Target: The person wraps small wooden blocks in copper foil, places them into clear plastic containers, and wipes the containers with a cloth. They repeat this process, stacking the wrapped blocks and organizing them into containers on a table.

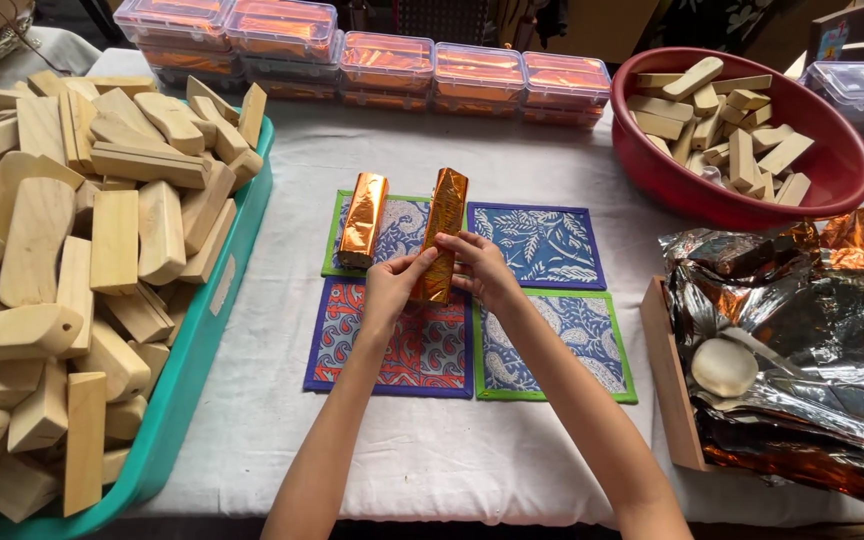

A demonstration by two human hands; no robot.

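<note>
Holding one foil-wrapped block [443, 235] clamped between your left hand [392, 283] and right hand [480, 268] above the patterned mats [542, 245], you have another wrapped block [363, 220] lying finished just left; many bare wooden blocks [72, 250] remain in the teal tray [214, 330].

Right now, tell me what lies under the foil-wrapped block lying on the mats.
The foil-wrapped block rests on a green-edged patterned mat, over a white cloth. The mat's part beneath it is hidden.

Tray [242, 230] lies left of mats [542, 245], bowl [832, 185] behind-right.
</note>
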